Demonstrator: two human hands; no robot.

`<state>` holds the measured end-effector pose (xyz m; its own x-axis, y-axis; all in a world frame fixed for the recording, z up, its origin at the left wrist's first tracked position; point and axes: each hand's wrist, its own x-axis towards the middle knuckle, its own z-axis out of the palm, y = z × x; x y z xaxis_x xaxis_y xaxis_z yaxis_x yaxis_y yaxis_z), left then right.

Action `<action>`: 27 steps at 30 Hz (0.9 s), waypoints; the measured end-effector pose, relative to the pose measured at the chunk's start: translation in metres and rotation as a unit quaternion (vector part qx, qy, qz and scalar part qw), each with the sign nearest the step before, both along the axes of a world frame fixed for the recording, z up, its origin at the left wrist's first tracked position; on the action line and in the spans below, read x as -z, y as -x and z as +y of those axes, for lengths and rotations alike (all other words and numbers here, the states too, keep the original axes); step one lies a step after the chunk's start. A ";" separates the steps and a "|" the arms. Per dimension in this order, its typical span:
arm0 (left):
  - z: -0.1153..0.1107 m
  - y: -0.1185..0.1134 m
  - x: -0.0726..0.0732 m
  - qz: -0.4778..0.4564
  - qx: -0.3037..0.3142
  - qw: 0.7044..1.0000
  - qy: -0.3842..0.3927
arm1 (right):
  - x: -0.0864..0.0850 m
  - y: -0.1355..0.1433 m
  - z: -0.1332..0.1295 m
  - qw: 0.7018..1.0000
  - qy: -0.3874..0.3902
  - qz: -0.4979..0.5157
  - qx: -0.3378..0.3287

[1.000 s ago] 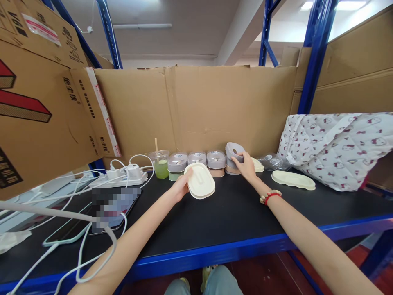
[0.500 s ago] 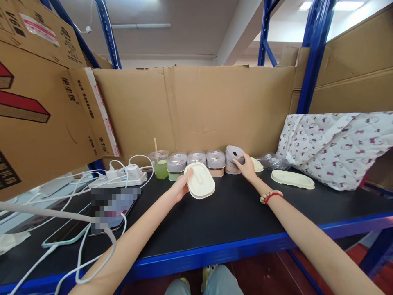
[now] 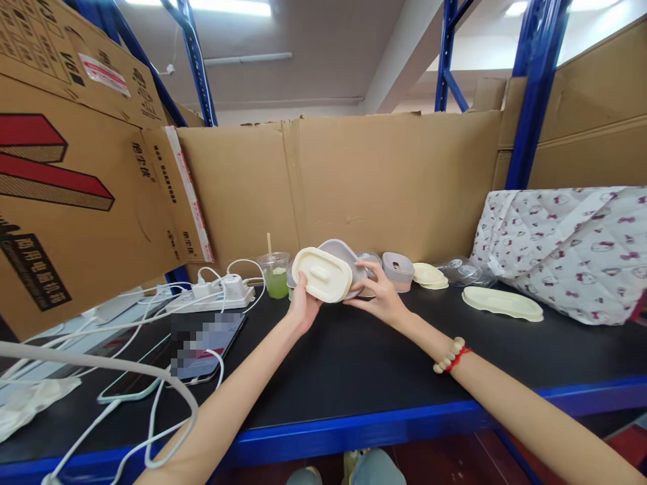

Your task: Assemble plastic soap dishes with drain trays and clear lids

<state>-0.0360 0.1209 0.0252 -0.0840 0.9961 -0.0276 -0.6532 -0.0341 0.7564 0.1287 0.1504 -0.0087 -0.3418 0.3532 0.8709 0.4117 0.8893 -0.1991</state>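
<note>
L hand [image 3: 304, 311] closed on cream, rounded-rect., plastic-looking lid [image 3: 323, 273], thumb over lower-L edge; lid tilted up, face twd. cam., above black tabletop [image 3: 348, 364]. R hand [image 3: 385, 300] pinches R edge of pale grey, rounded, plastic-looking piece [image 3: 341, 249], just behind lid (contact betw. 2 unclear). Lid: smooth, 1 raised oblong bar mid-face, rounded corners.

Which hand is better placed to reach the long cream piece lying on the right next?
Probably the right hand: it's nearer the long cream piece, though it's holding a grey piece. The left hand, farther off, holds a smaller cream piece.
</note>
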 end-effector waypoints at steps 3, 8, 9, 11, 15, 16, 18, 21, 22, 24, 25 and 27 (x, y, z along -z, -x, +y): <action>-0.001 0.000 0.002 0.021 0.040 0.998 0.038 | 0.002 0.009 -0.009 0.998 0.032 0.013 -0.057; 0.000 0.000 0.005 0.056 0.010 0.998 0.029 | 0.004 0.016 -0.014 0.955 0.235 0.132 -0.120; 0.000 -0.001 0.006 0.070 -0.002 0.997 0.019 | 0.004 0.017 -0.014 0.939 0.281 0.157 -0.125; 0.001 -0.002 0.008 0.095 -0.008 0.995 0.003 | 0.003 0.019 -0.012 0.901 0.362 0.198 -0.134; 0.002 -0.006 0.012 0.127 0.019 0.992 0.004 | -0.001 0.023 -0.013 0.834 0.482 0.220 -0.154; 0.002 -0.006 0.013 0.135 0.021 0.991 0.008 | -0.003 0.023 -0.013 0.827 0.495 0.221 -0.149; 0.003 -0.005 0.014 0.136 0.016 0.990 0.017 | -0.006 0.022 -0.013 0.829 0.490 0.236 -0.131; 0.007 0.000 0.013 0.105 -0.055 0.992 0.039 | -0.010 0.018 -0.012 0.860 0.396 0.311 -0.082; 0.008 0.003 0.012 0.097 -0.088 0.990 0.047 | -0.011 0.016 -0.011 0.867 0.353 0.347 -0.063; 0.010 0.006 0.012 0.097 -0.140 0.984 0.061 | -0.013 0.014 -0.009 0.865 0.297 0.402 -0.043; 0.010 0.007 0.012 0.100 -0.150 0.981 0.065 | -0.013 0.013 -0.008 0.861 0.298 0.409 -0.049; 0.008 0.004 0.011 0.106 -0.146 0.981 0.069 | -0.012 0.015 -0.008 0.862 0.337 0.371 -0.079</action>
<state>-0.0404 0.1284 0.0138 -0.3833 0.9168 -0.1123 -0.4582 -0.0832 0.8850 0.1141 0.1421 0.0033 0.1300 0.8638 0.4868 -0.1665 0.5030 -0.8481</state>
